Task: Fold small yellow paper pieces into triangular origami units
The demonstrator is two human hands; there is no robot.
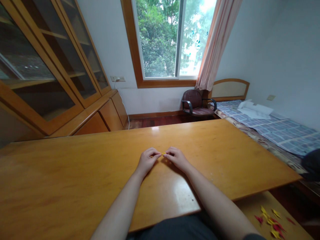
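A small yellow piece of folded paper (pixel 163 153) is pinched between my two hands, just above the middle of the wooden table. My left hand (pixel 148 160) has its thumb and fingertips closed at the paper's left end. From the other side, my right hand (pixel 177 158) pinches the right end. Most of the paper is covered by fingertips, so its exact shape cannot be made out. Several yellow and red folded paper figures, like small cranes (pixel 270 220), lie in a loose pile on a lower surface to the right.
The large wooden table (pixel 75 173) spreads out around my arms. Behind it stand a brown armchair (pixel 196 103) and a glass-door cabinet (pixel 60 50). A bed (pixel 275 128) with a checked cover runs along the right. A lower wooden surface (pixel 246 208) sits beneath the table's right front edge.
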